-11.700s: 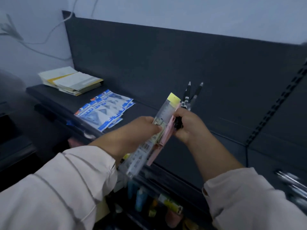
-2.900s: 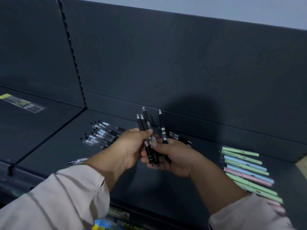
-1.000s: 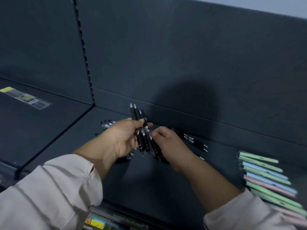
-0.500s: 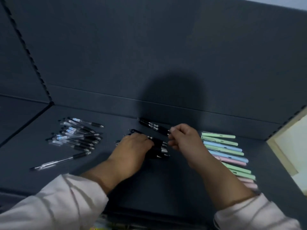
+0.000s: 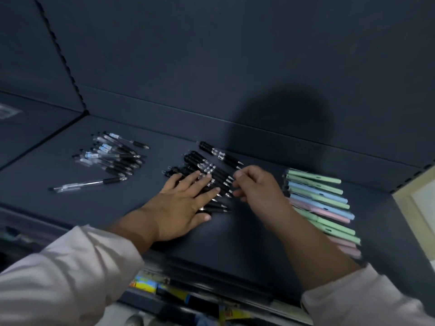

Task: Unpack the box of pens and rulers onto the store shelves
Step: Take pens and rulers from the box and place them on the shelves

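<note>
Left hand has flattened since the last frame, fingers spread, pressing the black pens mid-shelf. Right hand at their right tips, fingers curled; cannot tell if pinching. Clear pens left, pastel pens right.

On the shelf, black pens lie side by side in the middle, tips near-right. A heap of clear pens lies left; green, blue and pink pastel pens line the right.

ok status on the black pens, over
Left hand flat, pressing the black pens on the shelf. Right hand curled at their tips, grip unclear. Pastel pens right, clear pens left, both apart from the pile.
</note>
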